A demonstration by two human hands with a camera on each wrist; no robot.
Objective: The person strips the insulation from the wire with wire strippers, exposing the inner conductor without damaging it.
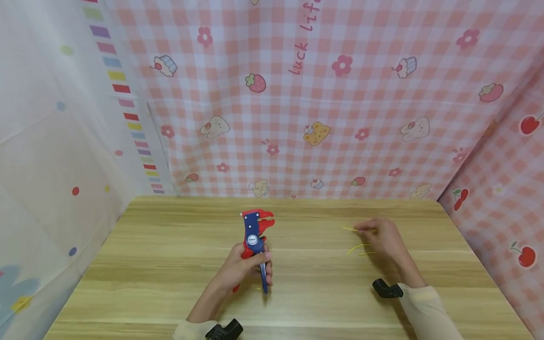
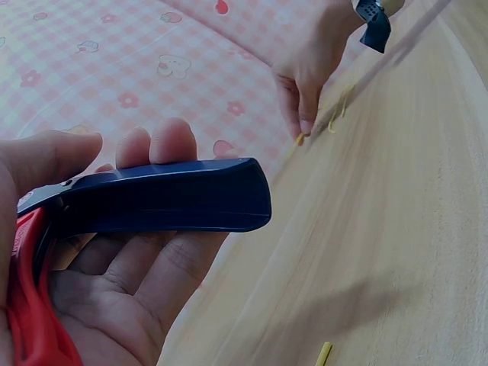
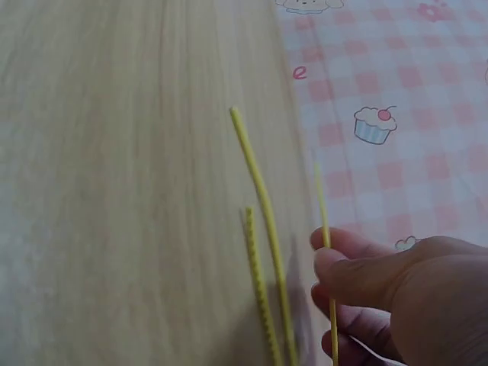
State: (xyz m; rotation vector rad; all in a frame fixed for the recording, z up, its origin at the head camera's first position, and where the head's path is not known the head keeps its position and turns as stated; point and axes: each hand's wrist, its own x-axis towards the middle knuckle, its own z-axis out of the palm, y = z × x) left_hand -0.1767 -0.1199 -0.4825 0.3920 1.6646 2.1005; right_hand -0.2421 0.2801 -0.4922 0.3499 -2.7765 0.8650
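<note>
My left grip is curled round the red and blue wire stripper, which I hold over the tabletop left of the middle, its head toward the far side and its mouth facing right. At the right, my right grip pinches a thin yellow wire between thumb and fingers, one end pointing left. Two more yellow wires lie just nearer. A short yellow piece lies near my left grip.

Two hands, one wire stripper, three yellow wires and one yellow stub show.
</note>
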